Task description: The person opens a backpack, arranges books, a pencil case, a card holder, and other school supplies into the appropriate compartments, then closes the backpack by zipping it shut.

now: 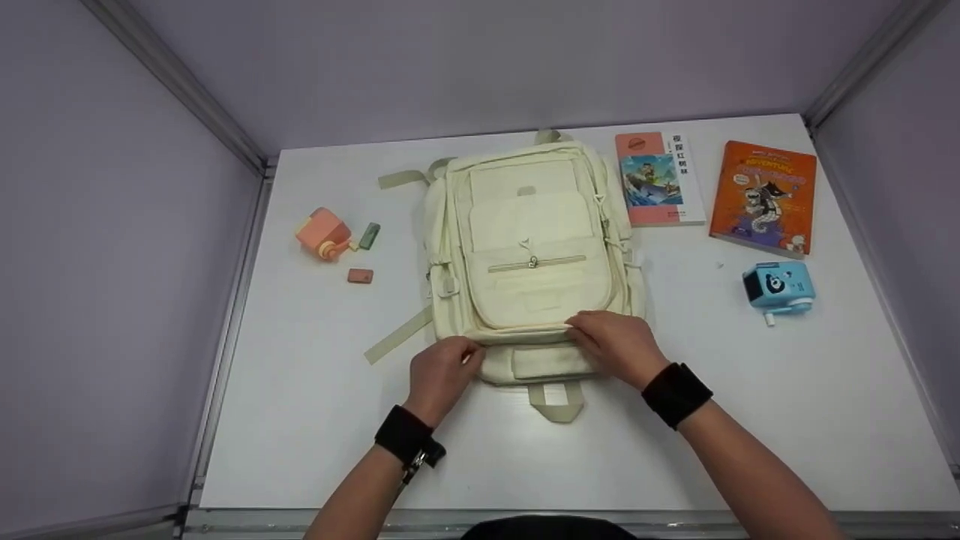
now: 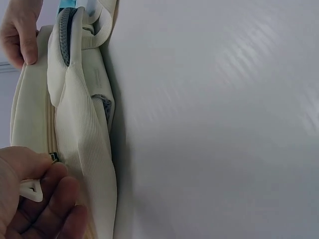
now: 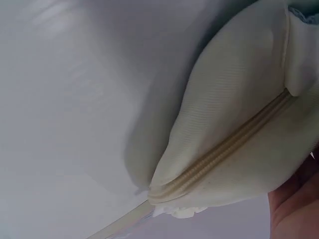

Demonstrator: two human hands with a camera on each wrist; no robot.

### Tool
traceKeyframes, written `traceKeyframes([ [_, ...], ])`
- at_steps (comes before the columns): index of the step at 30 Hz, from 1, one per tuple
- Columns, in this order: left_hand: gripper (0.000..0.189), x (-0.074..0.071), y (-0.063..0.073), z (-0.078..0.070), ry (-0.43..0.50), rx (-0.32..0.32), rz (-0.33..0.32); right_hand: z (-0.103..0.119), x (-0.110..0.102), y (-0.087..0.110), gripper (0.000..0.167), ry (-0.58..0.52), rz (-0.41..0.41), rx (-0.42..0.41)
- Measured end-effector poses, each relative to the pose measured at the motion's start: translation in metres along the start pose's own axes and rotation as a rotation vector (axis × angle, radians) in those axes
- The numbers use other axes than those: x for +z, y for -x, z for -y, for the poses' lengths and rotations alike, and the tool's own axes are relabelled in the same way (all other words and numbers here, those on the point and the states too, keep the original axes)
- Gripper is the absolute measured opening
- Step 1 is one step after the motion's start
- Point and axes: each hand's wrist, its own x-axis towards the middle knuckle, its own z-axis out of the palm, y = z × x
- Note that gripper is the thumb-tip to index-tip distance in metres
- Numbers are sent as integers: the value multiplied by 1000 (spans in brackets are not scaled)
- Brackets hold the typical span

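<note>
Left hand pinches zip pull; right hand pinches near edge of backpack. Lies mid-counter, long axis running away from person, far end slightly left, loop handle pointing back. Orange book well right.

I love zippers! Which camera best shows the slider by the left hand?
Left wrist view: the slider shows close up by the left hand. The head view hides it; the right wrist view shows a zipper, no slider.

Faint glare on the tabletop
</note>
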Motion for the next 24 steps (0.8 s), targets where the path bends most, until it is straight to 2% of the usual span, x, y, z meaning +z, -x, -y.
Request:
traceKeyframes([
  [6,9,2,3,1,-3,2,-35,8,1,-10,9,22,-29,13],
  [14,10,9,6,2,22,24,-106,12,3,-13,11,30,-59,17],
  [19,9,11,5,-3,62,7,-134,13,3,-13,11,35,-51,11],
  [24,7,16,3,-10,83,34,-145,16,3,-13,14,31,-45,10],
])
